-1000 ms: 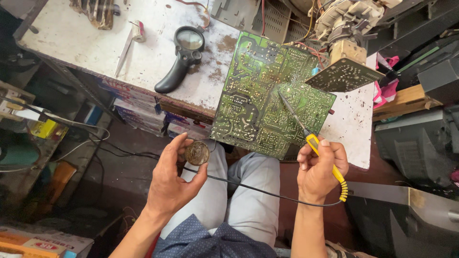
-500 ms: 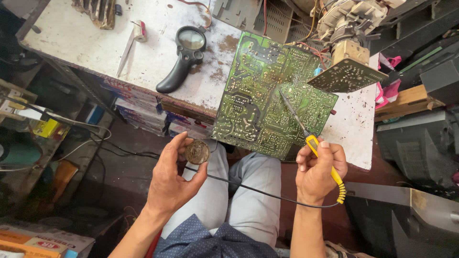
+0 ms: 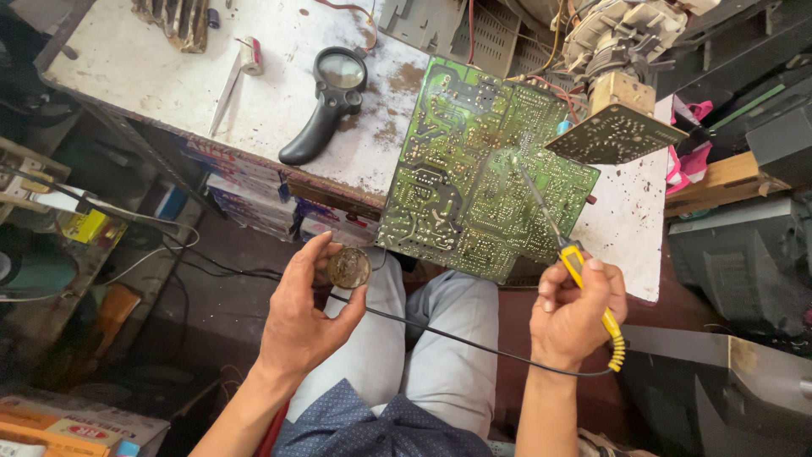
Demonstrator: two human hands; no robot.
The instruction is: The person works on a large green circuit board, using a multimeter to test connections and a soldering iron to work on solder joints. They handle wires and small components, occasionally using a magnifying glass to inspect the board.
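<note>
My left hand (image 3: pixel 306 315) holds a small round brownish tin (image 3: pixel 348 267) between thumb and fingers, just below the table's edge. My right hand (image 3: pixel 577 310) grips the yellow handle of a soldering iron (image 3: pixel 565 247). Its thin metal tip reaches up onto the solder side of a large green circuit board (image 3: pixel 474 178). The board lies tilted, resting over the front edge of the white workbench (image 3: pixel 262 93). The iron's black cord (image 3: pixel 457 340) runs across my lap between both hands.
A black magnifying glass (image 3: pixel 326 97) lies on the bench left of the board, with tweezers (image 3: pixel 233 76) further left. A smaller dark circuit board (image 3: pixel 613 134) sticks out at the right. Grey casings (image 3: pixel 744 271) stand at right; wires and boxes clutter the floor at left.
</note>
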